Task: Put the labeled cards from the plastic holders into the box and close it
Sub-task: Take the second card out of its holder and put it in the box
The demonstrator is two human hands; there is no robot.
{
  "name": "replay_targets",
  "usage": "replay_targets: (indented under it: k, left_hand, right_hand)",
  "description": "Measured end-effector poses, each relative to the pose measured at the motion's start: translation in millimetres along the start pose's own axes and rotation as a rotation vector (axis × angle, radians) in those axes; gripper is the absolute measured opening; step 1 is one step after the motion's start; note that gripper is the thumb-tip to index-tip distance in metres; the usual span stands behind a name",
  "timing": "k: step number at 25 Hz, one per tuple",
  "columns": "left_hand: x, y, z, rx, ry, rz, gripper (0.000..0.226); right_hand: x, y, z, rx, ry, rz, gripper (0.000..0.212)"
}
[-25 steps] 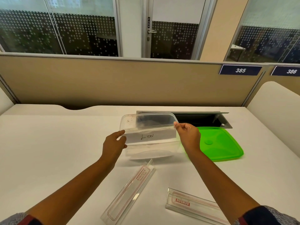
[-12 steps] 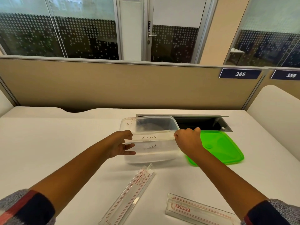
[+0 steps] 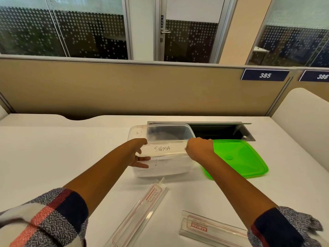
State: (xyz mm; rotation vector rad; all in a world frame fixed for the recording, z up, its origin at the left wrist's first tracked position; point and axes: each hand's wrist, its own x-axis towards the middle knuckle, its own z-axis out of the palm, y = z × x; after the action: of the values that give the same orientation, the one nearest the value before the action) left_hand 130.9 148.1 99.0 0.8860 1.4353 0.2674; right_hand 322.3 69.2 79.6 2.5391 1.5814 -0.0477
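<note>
Now both hands, left hand [image 3: 138, 155] and right hand [image 3: 199, 148], seemingly pinch the "SIGMA" card [image 3: 164, 148] over the open box [image 3: 137, 132].

A white desk [image 3: 44, 157] fills the lower part of the view. Set into its far edge is a grey metal cable tray [image 3: 222, 132] with its flap raised, showing a dark recess. Behind the desk stands a tan partition panel [image 3: 124, 86] with a grey top rail. Two dark blue number plates are fixed at its upper right, one reading 385 [image 3: 265, 75] and one reading 386 [image 3: 318, 76], partly cut off by the frame edge. A white curved side divider [image 3: 302, 111] rises at the right. Beyond the partition are glass walls with a white dot pattern [image 3: 62, 32] and a glass door [image 3: 188, 32] marked PUSH beside its handle.
</note>
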Motion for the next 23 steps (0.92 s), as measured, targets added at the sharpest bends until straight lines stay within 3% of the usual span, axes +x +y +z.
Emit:
replay_targets:
  k: [5, 10, 17, 23]
  left_hand:
    - [-3, -1, 1, 0.010, -0.030, -0.024, 0.043]
    - [-20, 0, 4, 0.101, -0.043, -0.014, 0.055]
    - [-51, -3, 5, 0.596, 0.190, 0.487, 0.037]
    - [-77, -42, -12, 0.825, 0.288, 0.738, 0.023]
  right_hand:
    - [-4, 2, -3, 0.064, 0.004, 0.004, 0.030]
    - [-11, 3, -7, 0.095, 0.016, -0.003, 0.032]
    - [-39, 10, -19, 0.174, 0.206, -0.088, 0.036]
    - [-87, 14, -14, 0.255, 0.310, -0.161, 0.036]
